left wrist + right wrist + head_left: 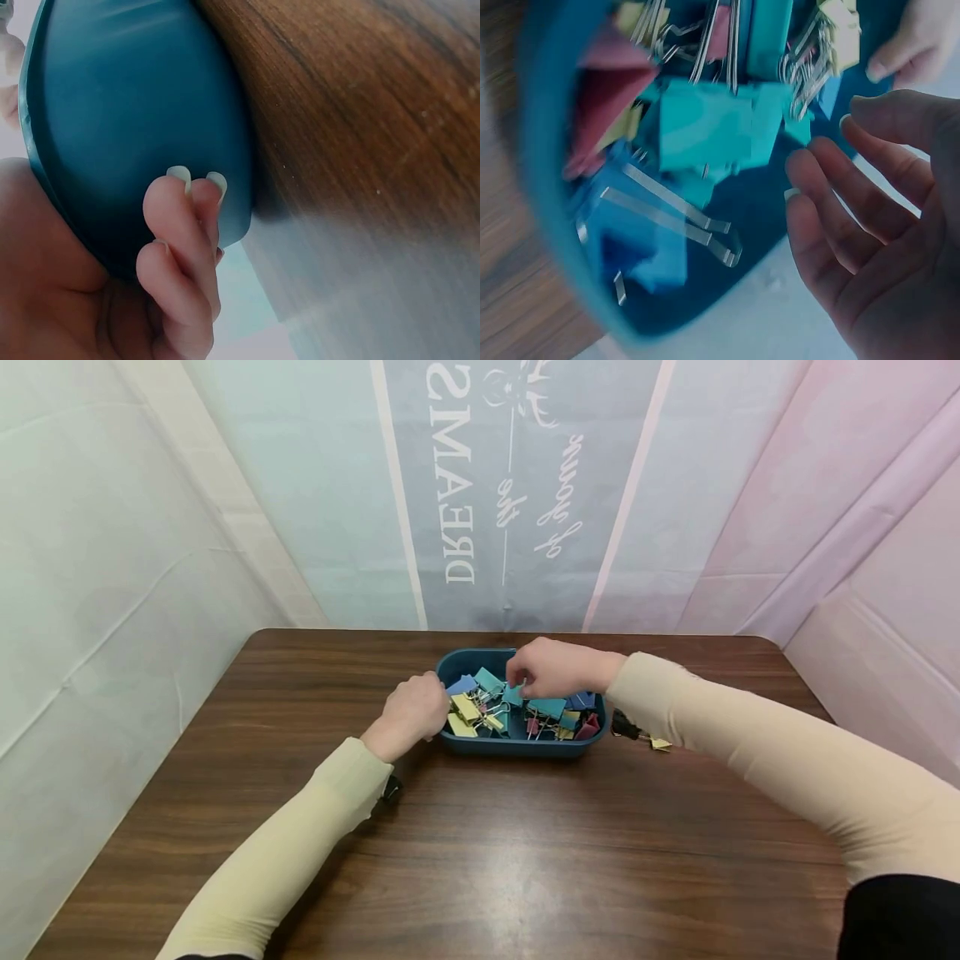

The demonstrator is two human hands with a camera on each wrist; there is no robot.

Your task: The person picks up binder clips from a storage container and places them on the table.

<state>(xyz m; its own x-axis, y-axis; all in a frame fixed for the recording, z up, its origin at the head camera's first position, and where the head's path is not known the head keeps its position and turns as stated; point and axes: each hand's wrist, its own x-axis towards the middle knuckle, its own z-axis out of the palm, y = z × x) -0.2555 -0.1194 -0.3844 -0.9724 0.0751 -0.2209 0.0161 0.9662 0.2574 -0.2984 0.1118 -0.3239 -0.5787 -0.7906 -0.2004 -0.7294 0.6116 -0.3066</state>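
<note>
A dark teal plastic bin [517, 747] sits toward the table's back edge, holding a jumble of binder clips. My left hand [415, 706] grips its left end, with curled fingers [176, 214] against the outer wall and the thumb side over the rim. Above the contents is my right hand [555, 666]; its fingers [840, 202] are loosely bent, with nothing between them in the right wrist view. Near those fingertips lie turquoise binder clips [705, 127]. Yellow clips [463, 708] fill the left side, while a red clip [587, 727] and blue clips [637, 240] lie at the right.
On the brown wooden table [517, 852], a yellow clip [660, 744] and a black object [626, 727] lie right of the bin, partly covered by the right sleeve. A cloth backdrop [525, 527] with printed lettering hangs behind the table, and pale sheets flank both sides.
</note>
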